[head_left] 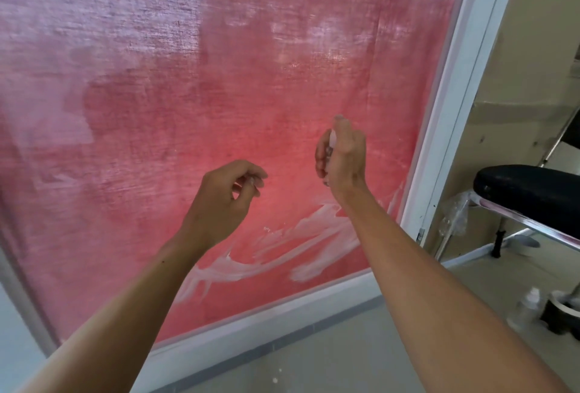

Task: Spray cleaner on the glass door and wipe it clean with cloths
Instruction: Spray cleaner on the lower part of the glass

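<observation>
Right hand (342, 154) hides most of spray bottle (332, 141).

No readable text, labels or numbers anywhere.

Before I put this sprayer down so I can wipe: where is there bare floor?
Bare floor runs along the door frame, between your forearms. It is crowded at right: a small bottle and a dark object stand by the black padded bench. The right hand holds the sprayer.
</observation>
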Action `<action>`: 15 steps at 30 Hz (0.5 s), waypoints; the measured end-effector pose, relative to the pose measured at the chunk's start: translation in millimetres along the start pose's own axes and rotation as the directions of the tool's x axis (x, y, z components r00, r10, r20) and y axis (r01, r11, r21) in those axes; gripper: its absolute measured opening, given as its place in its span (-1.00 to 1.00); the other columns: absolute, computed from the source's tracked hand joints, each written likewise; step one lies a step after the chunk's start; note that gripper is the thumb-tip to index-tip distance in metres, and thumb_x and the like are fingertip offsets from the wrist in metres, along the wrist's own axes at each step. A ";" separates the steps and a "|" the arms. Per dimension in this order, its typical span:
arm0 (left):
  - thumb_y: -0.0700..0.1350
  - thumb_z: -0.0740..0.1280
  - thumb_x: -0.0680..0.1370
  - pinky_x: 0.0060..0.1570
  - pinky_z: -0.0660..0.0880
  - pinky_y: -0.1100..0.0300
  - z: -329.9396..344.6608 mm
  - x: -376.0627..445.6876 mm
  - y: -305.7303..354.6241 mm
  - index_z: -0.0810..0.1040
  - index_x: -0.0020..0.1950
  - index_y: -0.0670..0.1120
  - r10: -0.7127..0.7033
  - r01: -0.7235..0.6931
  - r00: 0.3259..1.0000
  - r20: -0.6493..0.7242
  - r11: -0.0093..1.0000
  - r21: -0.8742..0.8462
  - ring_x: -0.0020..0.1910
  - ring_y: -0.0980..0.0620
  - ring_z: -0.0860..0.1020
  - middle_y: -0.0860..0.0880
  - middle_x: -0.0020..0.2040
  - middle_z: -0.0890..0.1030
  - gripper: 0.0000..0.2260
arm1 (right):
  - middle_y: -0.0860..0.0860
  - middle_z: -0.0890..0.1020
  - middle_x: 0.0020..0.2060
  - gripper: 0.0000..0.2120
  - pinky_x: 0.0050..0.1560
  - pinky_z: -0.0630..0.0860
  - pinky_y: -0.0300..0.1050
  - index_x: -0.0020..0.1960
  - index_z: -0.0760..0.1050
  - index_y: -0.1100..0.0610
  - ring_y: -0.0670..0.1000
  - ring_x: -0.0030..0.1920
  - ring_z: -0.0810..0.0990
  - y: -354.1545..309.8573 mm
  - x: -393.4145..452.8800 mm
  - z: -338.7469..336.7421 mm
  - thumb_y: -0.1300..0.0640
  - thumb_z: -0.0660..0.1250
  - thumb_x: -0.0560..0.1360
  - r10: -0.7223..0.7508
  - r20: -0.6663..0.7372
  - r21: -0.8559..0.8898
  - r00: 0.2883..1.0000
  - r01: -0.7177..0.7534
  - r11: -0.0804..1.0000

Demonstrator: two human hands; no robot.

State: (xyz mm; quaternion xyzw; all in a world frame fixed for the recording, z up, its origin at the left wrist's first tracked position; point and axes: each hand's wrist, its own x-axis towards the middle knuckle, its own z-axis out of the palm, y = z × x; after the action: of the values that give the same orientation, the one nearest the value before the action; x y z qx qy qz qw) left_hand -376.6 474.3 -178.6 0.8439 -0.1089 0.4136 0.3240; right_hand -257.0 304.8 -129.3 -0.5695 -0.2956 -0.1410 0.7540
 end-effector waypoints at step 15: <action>-0.41 0.26 0.64 -0.12 0.57 0.23 28.0 13.0 16.1 0.63 0.06 -0.03 -0.034 0.035 0.999 0.028 0.999 -0.042 -0.14 0.07 0.68 0.05 -0.07 0.68 -0.70 | 0.07 0.37 -0.55 -0.47 -0.49 0.24 -0.09 -0.45 0.39 0.12 0.04 -0.56 0.29 13.2 7.5 -92.7 -0.14 0.14 0.60 0.204 -0.267 0.102 0.942 -0.183 0.978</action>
State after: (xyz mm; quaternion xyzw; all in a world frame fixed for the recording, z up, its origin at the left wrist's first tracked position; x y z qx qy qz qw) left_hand -358.1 445.1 -173.9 0.8441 -0.1077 0.3940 0.3473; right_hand -217.4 222.5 -151.3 -0.5414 -0.1354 -0.1331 0.8190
